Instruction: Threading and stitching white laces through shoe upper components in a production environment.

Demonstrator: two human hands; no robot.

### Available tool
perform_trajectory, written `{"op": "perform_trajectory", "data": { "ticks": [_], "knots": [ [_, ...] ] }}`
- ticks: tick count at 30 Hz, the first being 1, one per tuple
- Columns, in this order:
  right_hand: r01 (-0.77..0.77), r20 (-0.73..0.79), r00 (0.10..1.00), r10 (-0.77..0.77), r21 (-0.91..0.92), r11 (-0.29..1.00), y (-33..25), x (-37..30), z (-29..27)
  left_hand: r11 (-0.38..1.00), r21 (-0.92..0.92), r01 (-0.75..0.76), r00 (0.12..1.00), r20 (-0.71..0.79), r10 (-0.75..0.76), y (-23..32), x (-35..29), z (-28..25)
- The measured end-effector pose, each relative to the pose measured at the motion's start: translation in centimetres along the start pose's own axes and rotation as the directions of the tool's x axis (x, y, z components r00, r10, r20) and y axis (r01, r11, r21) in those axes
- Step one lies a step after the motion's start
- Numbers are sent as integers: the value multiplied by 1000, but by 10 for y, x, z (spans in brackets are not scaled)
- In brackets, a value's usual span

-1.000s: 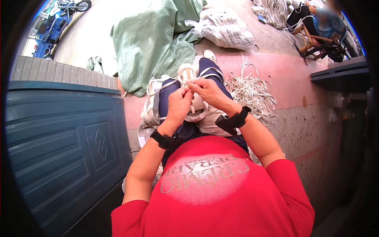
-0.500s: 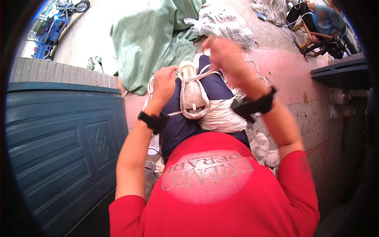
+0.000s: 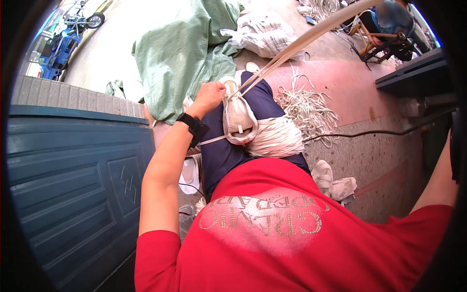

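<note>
A pale beige shoe lies across my lap, its heel opening toward me. My left hand is closed at the left side of the shoe, beside the tongue, with the fingertips pinching its edge. From the eyelets a light shoelace runs taut up and to the right, out of the picture. My right hand is out of view; only part of the right arm shows at the right rim. A bundle of white laces rests on my right thigh, next to the shoe.
Loose laces are heaped on the floor to the right. Pale shoes lie by my right hip, with another white shoe at my left. A green cloth and a white plastic bag lie ahead. A blue door stands left.
My right hand has swung from above the shoe far to the right, out of view. The shoelace is now stretched long. My left hand has moved in against the shoe's edge.
</note>
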State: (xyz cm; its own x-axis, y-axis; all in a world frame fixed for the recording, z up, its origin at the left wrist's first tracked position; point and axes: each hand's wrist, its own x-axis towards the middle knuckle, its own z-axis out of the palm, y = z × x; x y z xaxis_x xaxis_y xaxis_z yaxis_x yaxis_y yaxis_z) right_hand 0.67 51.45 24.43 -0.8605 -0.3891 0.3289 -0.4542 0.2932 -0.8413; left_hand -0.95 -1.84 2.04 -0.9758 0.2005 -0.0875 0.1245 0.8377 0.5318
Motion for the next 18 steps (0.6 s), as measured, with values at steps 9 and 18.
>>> {"op": "perform_trajectory", "data": {
  "ticks": [9, 18],
  "knots": [
    [24, -70, 997, -34, -142, 990, -17, -13, -15, 988, -134, 76, 987, 147, -56, 8, -3, 0],
    [7, -129, 991, -44, -273, 962, -28, 9, -9, 999, -4, -43, 969, 244, 43, 8, 4, 7]
  ]
}}
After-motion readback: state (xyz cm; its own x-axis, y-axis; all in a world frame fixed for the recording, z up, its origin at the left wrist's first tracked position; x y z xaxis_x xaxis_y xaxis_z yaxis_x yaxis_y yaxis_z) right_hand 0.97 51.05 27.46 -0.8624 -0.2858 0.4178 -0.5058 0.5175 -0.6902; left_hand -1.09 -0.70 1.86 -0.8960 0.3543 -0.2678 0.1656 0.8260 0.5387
